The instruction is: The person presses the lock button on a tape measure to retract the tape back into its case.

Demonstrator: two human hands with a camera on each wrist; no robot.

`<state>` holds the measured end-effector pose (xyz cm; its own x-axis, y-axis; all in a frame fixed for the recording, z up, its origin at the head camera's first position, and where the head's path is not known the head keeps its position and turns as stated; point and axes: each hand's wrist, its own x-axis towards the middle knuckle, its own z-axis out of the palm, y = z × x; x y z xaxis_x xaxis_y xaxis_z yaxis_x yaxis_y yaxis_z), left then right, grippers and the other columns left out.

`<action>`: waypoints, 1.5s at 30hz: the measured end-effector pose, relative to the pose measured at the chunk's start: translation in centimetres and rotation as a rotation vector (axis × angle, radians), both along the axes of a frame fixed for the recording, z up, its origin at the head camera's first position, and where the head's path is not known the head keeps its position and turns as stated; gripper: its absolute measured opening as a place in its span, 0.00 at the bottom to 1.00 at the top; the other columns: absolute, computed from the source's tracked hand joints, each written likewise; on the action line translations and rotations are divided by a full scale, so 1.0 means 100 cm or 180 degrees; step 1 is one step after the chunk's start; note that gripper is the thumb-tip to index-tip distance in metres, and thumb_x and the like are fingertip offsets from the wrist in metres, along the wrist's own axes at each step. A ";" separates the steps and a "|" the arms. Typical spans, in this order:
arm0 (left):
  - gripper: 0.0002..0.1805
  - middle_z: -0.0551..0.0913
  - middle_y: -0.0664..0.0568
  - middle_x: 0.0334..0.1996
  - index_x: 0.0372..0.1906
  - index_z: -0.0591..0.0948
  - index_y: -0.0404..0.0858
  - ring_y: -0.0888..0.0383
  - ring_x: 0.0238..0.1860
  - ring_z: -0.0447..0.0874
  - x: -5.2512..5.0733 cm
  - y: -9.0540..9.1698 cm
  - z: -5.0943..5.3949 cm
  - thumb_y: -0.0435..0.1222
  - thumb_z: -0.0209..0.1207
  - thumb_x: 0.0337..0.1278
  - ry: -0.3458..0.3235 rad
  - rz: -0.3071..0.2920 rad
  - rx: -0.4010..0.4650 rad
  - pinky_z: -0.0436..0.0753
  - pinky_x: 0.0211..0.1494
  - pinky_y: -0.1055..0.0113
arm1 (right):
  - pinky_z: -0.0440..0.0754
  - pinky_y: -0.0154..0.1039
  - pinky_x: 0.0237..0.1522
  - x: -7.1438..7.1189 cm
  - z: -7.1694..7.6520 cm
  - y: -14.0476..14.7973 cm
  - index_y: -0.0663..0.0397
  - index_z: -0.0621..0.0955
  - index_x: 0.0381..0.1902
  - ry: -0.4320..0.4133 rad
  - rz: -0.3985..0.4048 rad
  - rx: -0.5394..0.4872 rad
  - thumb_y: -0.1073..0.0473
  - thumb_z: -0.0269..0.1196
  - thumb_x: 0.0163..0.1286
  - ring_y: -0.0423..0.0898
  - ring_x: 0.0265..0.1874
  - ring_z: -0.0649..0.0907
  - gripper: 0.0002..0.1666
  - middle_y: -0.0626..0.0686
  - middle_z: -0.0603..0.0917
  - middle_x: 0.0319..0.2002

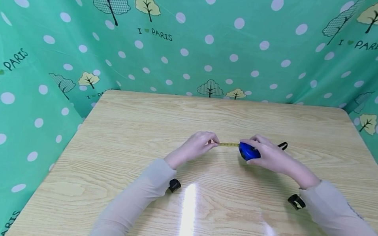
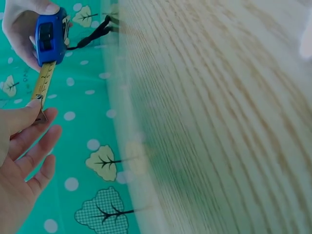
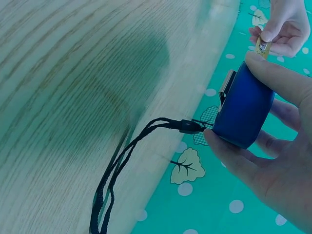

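Note:
A blue tape measure point(image 1: 249, 152) is held above the table by my right hand point(image 1: 270, 156), thumb and fingers gripping its case. In the right wrist view the blue case point(image 3: 246, 107) shows a metal clip on one side and a black wrist strap point(image 3: 146, 131) trailing onto the table. A short length of yellow tape blade point(image 1: 229, 144) is drawn out between the hands. My left hand point(image 1: 200, 144) pinches the metal hook at the blade's end between thumb and index finger. In the left wrist view its other fingers point(image 2: 44, 146) are spread loosely.
A light wood table point(image 1: 120, 125) lies under both hands, with bright reflections near its front. Green curtain cloth point(image 1: 197, 55) with dots and trees hangs behind and at the sides. Black wrist-worn devices point(image 1: 297, 202) sit below both sleeves.

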<state>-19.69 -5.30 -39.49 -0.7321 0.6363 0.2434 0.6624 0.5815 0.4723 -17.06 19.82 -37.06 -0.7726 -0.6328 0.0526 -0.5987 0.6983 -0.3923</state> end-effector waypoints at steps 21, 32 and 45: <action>0.04 0.81 0.53 0.30 0.34 0.77 0.38 0.63 0.30 0.76 -0.002 0.013 -0.001 0.35 0.56 0.55 -0.0030 -0.0046 0.0039 0.73 0.35 0.78 | 0.77 0.49 0.39 0.000 -0.001 -0.002 0.60 0.70 0.57 0.0096 0.0090 -0.0076 0.62 0.69 0.49 0.54 0.41 0.75 0.36 0.60 0.72 0.43; 0.04 0.81 0.53 0.30 0.33 0.77 0.37 0.63 0.30 0.76 -0.003 0.020 -0.002 0.34 0.56 0.55 -0.0001 -0.0103 0.0049 0.73 0.35 0.79 | 0.77 0.49 0.39 0.001 -0.003 -0.005 0.59 0.70 0.57 0.0065 0.0092 -0.0112 0.61 0.70 0.48 0.54 0.41 0.74 0.36 0.59 0.72 0.43; 0.05 0.81 0.51 0.33 0.37 0.75 0.35 0.61 0.32 0.78 -0.004 0.024 -0.005 0.32 0.55 0.56 -0.0032 -0.0202 0.0134 0.74 0.37 0.80 | 0.76 0.51 0.41 0.002 -0.003 -0.010 0.60 0.70 0.57 0.0041 0.0043 -0.0064 0.61 0.69 0.48 0.56 0.43 0.74 0.36 0.60 0.72 0.45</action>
<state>-20.05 -2.92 -40.02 -0.6932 0.6707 0.2638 0.6924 0.5180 0.5022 -16.84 18.78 -37.35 -0.7632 -0.6418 0.0754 -0.6130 0.6822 -0.3984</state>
